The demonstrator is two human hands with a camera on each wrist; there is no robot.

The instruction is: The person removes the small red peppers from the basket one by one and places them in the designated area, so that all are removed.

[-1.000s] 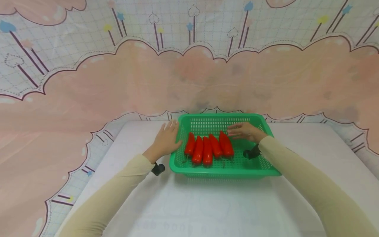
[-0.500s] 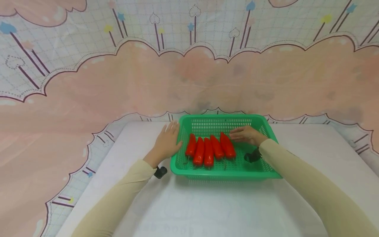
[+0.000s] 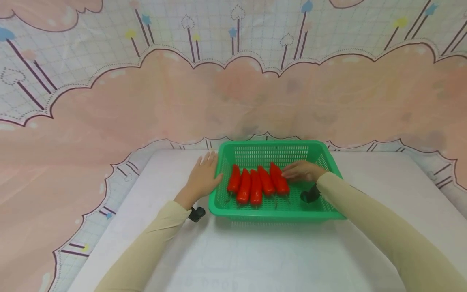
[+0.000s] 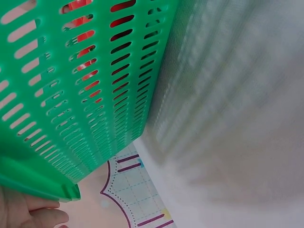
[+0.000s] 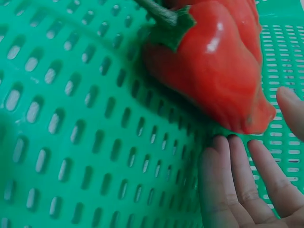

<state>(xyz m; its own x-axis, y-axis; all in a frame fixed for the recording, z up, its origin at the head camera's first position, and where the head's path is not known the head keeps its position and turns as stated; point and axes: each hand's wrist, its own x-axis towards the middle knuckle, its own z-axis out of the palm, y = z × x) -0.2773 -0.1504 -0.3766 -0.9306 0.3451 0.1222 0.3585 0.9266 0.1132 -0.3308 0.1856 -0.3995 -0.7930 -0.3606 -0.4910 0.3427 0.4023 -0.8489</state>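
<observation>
Several red peppers (image 3: 256,188) lie side by side in a green slotted basket (image 3: 277,214), filling its left and middle part. My left hand (image 3: 202,176) lies flat along the basket's left rim, fingers straight and pointing away; the left wrist view has its fingers (image 4: 45,216) just under the rim. Inside the basket, my right hand (image 3: 302,170) is at the rightmost pepper (image 3: 279,180), its fingertips overlapping that pepper in the head view. From the right wrist, extended fingers (image 5: 242,185) reach toward the tip of a glossy pepper (image 5: 209,61) with a green stem, the thumb apart.
The basket stands near the back of a white table (image 3: 233,251). Behind it hangs a patterned pink and white cloth (image 3: 233,101). A small black camera (image 3: 197,214) sits under the left wrist, another black camera (image 3: 310,194) under the right wrist.
My right hand has come down toward the rightmost pepper, from higher at the basket's back. The left hand stays at the left rim, and the peppers lie as before.
</observation>
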